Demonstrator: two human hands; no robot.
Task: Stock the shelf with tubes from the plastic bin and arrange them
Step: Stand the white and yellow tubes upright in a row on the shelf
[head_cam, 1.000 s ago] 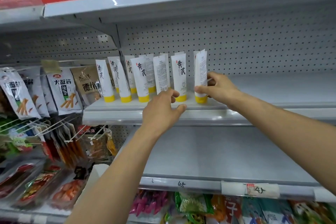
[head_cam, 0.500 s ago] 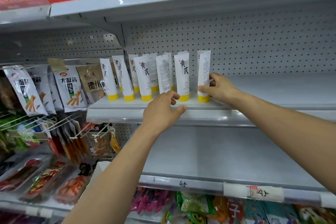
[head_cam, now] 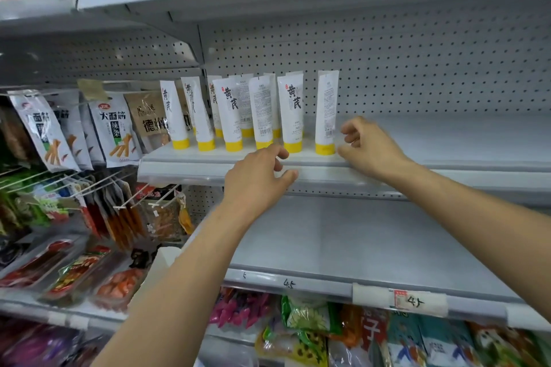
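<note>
Several white tubes (head_cam: 231,116) with yellow caps stand cap-down in a row on the grey middle shelf (head_cam: 447,143). The rightmost tube (head_cam: 327,107) stands upright a little apart from the others, its printed back facing me. My right hand (head_cam: 371,150) is just to the right of that tube, fingers loosely curled and off it, thumb close to its yellow cap. In front of the row, my left hand (head_cam: 256,180) hovers at the shelf's front edge with loosely curled fingers and holds nothing. No plastic bin is in view.
Snack packets (head_cam: 114,128) hang on pegs to the left of the tubes. The shelf right of the tubes is bare back to the pegboard wall (head_cam: 417,62). Another grey shelf (head_cam: 343,241) lies below, with price tags on its rail. Packaged food fills the bottom.
My right hand has let go of the rightmost tube and drawn slightly to the right. The tube stays upright. My left hand has barely moved.
</note>
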